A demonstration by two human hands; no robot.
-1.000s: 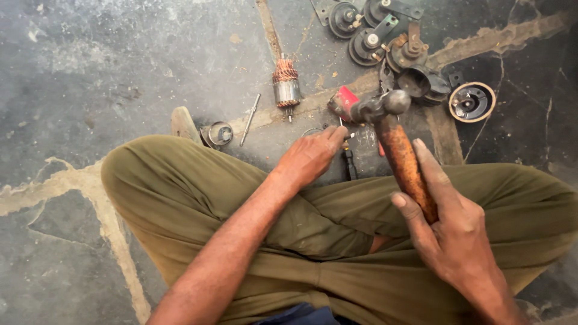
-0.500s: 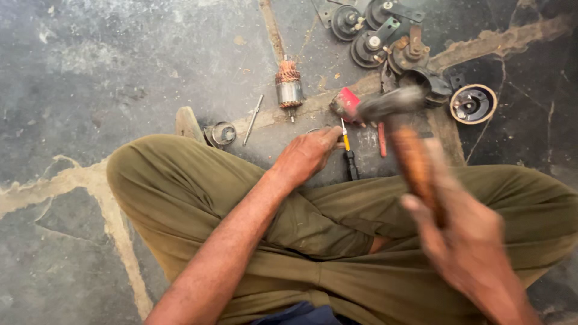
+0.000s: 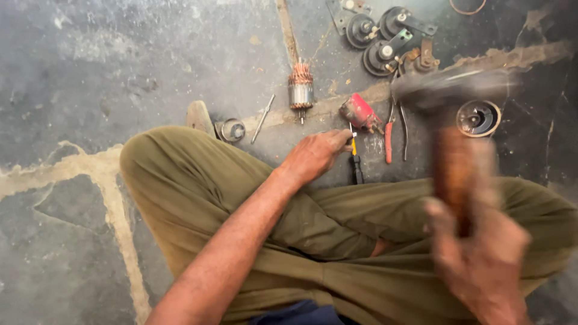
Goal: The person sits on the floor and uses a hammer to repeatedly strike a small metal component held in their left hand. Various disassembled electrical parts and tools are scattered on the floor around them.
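I sit cross-legged on a grey stone floor [image 3: 120, 66]. My left hand [image 3: 316, 155] rests on the floor in front of my knee, fingers pinched on a thin yellow-and-black screwdriver-like tool [image 3: 355, 157]. Just beyond its tip lies a small red part [image 3: 360, 112]. My right hand [image 3: 481, 256] grips the brown wooden handle of a hammer [image 3: 453, 174]. The hammer's metal head is raised and motion-blurred at the upper right.
A copper-wound motor armature [image 3: 300, 89] stands ahead. Red-handled pliers [image 3: 390, 139], a thin metal rod [image 3: 263, 118], a small round bearing part [image 3: 232, 130], several dark round motor parts [image 3: 385, 42] and a ring-shaped housing [image 3: 478, 118] lie around.
The hammer has swung up and to the right, away from the red part, and now blurs. My left hand stays on the thin tool.
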